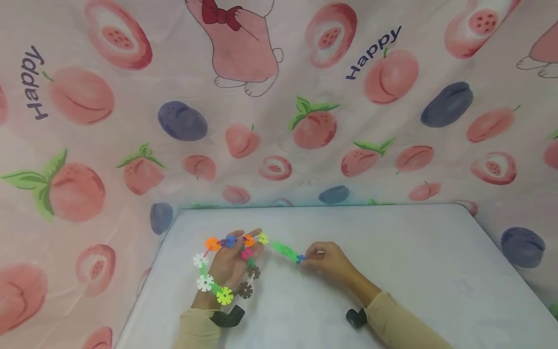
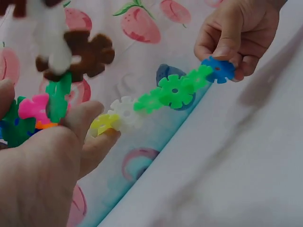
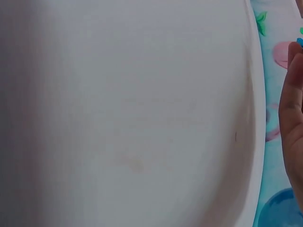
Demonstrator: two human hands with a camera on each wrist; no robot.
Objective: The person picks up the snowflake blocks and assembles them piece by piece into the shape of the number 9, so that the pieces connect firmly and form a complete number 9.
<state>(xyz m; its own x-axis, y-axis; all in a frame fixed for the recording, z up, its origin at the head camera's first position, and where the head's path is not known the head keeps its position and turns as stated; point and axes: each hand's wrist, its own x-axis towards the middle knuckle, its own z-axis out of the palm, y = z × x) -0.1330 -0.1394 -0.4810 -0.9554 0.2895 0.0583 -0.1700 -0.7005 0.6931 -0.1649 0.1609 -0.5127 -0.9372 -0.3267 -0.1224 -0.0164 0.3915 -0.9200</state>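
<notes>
A chain of linked plastic snowflake discs (image 1: 224, 295) in white, brown, yellow, orange, pink, green and blue loops around my left hand (image 1: 228, 266). In the left wrist view, a yellow disc (image 2: 104, 123) sits between that hand's thumb and a finger. From there a straight stretch with a white disc and several green discs (image 2: 176, 91) runs across to my right hand (image 1: 329, 259). The right thumb and fingers pinch the blue disc (image 2: 218, 69) at the chain's end. Both hands hold the chain above the table. The right wrist view shows only the edge of the right hand (image 3: 293, 113).
The white table (image 1: 392, 252) lies below both hands. Behind and to the sides hangs a pink cloth (image 1: 279, 121) printed with fruit. A black strap piece (image 1: 228, 317) is at the left cuff, another black piece (image 1: 356, 318) at the right cuff.
</notes>
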